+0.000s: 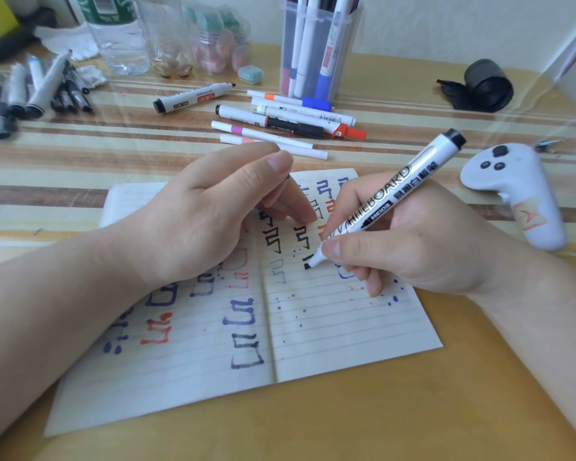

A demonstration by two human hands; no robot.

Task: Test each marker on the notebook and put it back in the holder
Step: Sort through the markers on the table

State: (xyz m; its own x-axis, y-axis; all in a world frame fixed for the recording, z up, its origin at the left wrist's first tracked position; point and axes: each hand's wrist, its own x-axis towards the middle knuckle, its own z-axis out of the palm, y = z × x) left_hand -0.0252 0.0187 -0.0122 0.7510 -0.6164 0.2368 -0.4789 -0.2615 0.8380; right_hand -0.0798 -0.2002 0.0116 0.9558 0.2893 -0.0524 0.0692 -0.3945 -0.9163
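An open lined notebook [330, 344] lies on the table, covered with black, blue and red test strokes. My right hand [413, 241] grips a white whiteboard marker [389, 194] with its black tip pressed on the right page. My left hand [207, 214] rests on the notebook's middle, its fingertips on the paper. A dark sliver that looks like the marker's cap shows under its thumb. The clear plastic holder [316, 48] stands at the back with several markers upright in it.
Several loose markers [290, 121] lie between holder and notebook, and a black-capped one [193, 98] lies to their left. A pile of dark markers [37, 88] sits far left. Bottles [117, 38] stand behind. A white controller [512, 191] and a black roll [486, 84] are at the right.
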